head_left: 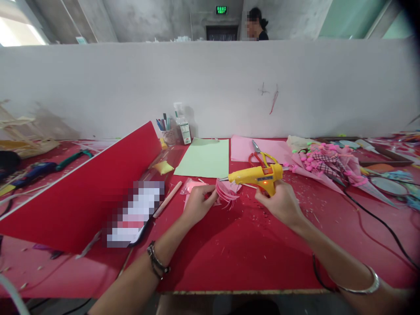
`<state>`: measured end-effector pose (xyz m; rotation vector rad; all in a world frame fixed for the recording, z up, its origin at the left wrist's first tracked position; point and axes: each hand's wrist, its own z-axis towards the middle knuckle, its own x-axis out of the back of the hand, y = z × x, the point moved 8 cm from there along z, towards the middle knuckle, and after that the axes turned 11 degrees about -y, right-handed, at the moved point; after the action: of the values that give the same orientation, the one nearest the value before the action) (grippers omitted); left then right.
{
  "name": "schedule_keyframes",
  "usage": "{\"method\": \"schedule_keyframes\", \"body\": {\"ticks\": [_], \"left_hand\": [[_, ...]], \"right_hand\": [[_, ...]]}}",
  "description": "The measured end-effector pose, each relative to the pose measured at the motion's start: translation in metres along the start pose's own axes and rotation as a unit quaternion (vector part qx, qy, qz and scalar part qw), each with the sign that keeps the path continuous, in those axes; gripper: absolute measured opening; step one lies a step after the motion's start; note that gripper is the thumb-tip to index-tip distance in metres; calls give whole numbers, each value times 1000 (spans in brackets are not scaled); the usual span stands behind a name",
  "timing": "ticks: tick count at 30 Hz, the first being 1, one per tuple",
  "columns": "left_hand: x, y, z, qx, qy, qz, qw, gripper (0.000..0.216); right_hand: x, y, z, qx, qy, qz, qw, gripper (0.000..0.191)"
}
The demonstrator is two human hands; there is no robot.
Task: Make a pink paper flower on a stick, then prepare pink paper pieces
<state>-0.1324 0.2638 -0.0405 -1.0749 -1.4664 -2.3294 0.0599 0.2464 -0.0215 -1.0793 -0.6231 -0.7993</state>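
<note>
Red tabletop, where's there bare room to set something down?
Mainly between the forearms, from below the left hand and right hand to the tabletop's front edge, lightly littered. A smaller patch lies between the right forearm and the black cord at far right. Crowded: right rear, around the pink bundle; left, where the phone lies beside the slanted red board.

Tabletop (236,253) lies open at six o'clock from the glue gun (249,176), red board (98,188) blocking nine, cord (387,225) crossing four.
</note>
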Motion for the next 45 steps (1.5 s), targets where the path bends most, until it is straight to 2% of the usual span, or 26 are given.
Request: {"method": "schedule_keyframes", "body": {"ticks": [38, 45], "left_hand": [[5, -2, 0, 26, 9, -15, 1000, 31], [8, -5, -1, 31, 28, -12, 999, 30]], "right_hand": [[-2, -2, 1, 21, -28, -19, 999, 12], [-2, -1, 1, 20, -25, -33, 999, 12]]}}
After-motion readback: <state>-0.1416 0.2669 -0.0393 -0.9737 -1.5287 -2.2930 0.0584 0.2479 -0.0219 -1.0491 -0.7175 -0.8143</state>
